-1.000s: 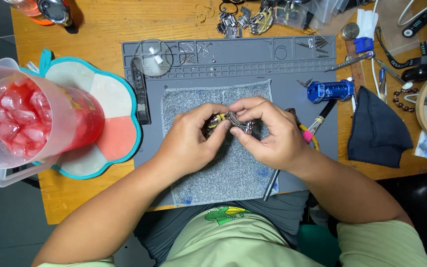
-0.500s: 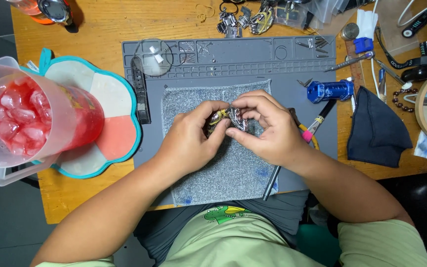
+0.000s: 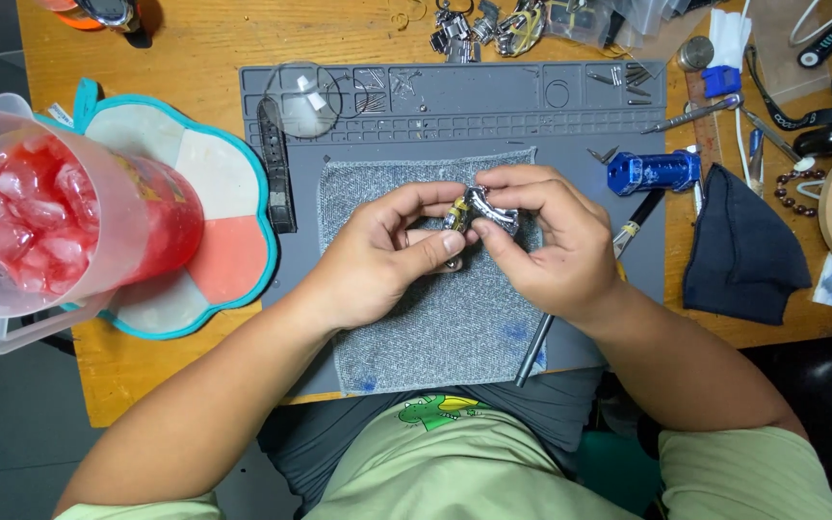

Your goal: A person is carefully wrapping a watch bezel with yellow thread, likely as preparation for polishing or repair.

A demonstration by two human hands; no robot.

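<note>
Both hands meet over the middle of the grey cloth pad [image 3: 435, 318], which lies on the grey work mat [image 3: 455, 106] on the wooden table [image 3: 195, 39]. The left hand [image 3: 377, 265] pinches a small metal watch piece [image 3: 479, 210] between thumb and fingers; the right hand [image 3: 556, 241] grips the same piece from the other side, fingertips closed on its silver end. The piece is held just above the pad, not resting on it; part shows gold-coloured, part silver, and finer detail is too small to tell. No tool is in either hand. A dark rod-like tool [image 3: 534, 349] lies on the pad's right edge, under the right wrist, untouched. A black watch strap [image 3: 274, 164] lies at the mat's left edge, apart from the piece, with a clear round lens [image 3: 302, 96] above it. Small screws and bits sit in the mat's upper trays. A blue cylinder [image 3: 652, 171] and a dark cloth [image 3: 739, 255] lie to the right; a pitcher of red drink with ice [image 3: 50, 217] stands on the left. Judgement: the work is mid-way, parts remain separate, strap not fitted.
</note>
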